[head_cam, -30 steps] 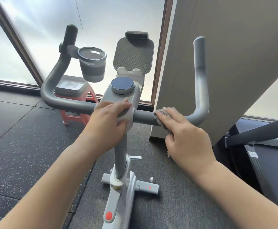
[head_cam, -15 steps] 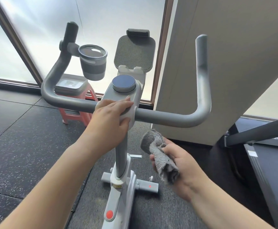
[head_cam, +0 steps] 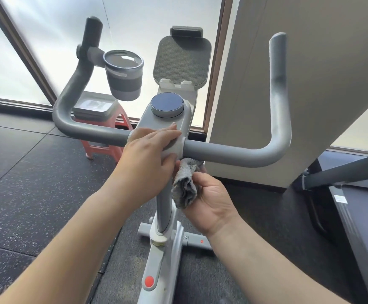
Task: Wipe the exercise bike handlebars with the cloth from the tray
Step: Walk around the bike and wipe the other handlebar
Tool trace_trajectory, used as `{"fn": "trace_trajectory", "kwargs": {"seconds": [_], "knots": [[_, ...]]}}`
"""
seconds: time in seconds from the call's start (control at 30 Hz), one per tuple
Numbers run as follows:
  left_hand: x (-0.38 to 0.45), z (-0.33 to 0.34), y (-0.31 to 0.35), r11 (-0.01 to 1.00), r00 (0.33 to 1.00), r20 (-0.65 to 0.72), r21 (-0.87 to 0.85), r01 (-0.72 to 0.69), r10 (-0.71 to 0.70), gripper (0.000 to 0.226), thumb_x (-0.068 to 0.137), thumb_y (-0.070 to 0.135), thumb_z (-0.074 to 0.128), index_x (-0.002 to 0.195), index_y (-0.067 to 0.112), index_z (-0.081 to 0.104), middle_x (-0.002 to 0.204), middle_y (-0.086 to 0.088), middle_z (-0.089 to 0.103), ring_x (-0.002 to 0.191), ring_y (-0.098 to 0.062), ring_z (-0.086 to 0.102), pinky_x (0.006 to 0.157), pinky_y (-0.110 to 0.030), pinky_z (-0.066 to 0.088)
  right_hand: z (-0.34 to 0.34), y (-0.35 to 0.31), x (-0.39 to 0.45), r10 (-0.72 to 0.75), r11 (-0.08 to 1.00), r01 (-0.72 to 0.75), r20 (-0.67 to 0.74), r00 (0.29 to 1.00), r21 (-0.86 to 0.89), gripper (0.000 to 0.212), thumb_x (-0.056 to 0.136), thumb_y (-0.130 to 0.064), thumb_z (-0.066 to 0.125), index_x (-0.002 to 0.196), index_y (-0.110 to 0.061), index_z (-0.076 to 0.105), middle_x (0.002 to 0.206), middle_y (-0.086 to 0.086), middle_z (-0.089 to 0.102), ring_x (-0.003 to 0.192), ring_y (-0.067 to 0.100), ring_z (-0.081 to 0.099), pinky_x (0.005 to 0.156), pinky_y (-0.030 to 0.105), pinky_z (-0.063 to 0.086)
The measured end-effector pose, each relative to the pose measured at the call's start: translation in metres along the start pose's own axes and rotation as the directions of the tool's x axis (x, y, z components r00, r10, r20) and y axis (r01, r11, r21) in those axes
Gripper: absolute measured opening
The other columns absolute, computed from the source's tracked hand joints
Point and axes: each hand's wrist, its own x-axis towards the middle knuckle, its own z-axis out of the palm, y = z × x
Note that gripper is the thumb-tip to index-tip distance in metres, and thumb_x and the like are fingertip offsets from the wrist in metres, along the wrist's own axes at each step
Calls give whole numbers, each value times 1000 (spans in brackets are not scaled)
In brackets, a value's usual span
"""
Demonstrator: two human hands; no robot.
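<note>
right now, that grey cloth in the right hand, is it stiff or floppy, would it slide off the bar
Probably floppy: the cloth bunches into soft folds in the right hand. Likely light, since fingers alone pinch it. Its fuzzy pile would probably grip the handlebar rather than slide.

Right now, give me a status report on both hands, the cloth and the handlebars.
Left hand gripping the handlebars at the centre clamp. Right hand holds the bunched cloth just under the bar beside the stem. Nothing in the way.
</note>
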Motion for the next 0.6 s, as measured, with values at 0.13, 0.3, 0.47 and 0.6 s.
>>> {"fn": "trace_trajectory", "kwargs": {"seconds": [0.13, 0.3, 0.47, 0.6], "knots": [[0, 0, -1, 1000, 1000, 8, -6, 6, -6, 47, 83, 21, 65, 129, 27, 56, 136, 15, 53, 118, -8, 36, 100, -15, 21, 1, -2, 6, -19, 999, 17, 55, 998, 40, 39, 69, 9, 48, 99, -10, 63, 92, 20, 65, 64, 25, 70, 55, 32, 59], [-2, 2, -1, 1000, 1000, -18, -20, 0, 0, 46, 82, 26, 56, 128, 27, 57, 136, 14, 54, 117, -7, 37, 102, -18, 24, -6, -10, 2, -23, 999, 20, 56, 998, 44, 37, 52, 17, 68, 83, -2, 74, 94, 25, 68, 69, 29, 72, 55, 36, 59], [-5, 5, 3, 1000, 998, -70, -20, -1, 0, 46, 80, 24, 51, 125, 24, 60, 132, 11, 57, 116, -10, 38, 107, -32, 31, -27, -30, 3, 28, 991, -39, 81, 996, 129, 118, 29, 24, 83, 136, -12, 51, 119, 20, 59, 78, 30, 71, 57, 37, 58], [-6, 12, 14, 999, 992, -121, 8, -33, 34, 42, 80, 9, 61, 121, 18, 64, 125, 6, 63, 115, -19, 46, 103, -26, 31, -37, -48, -4, 42, 991, -58, 133, 990, 119, 123, 43, 24, 79, 148, -18, 31, 119, 23, 60, 83, 29, 70, 60, 34, 57]]}}
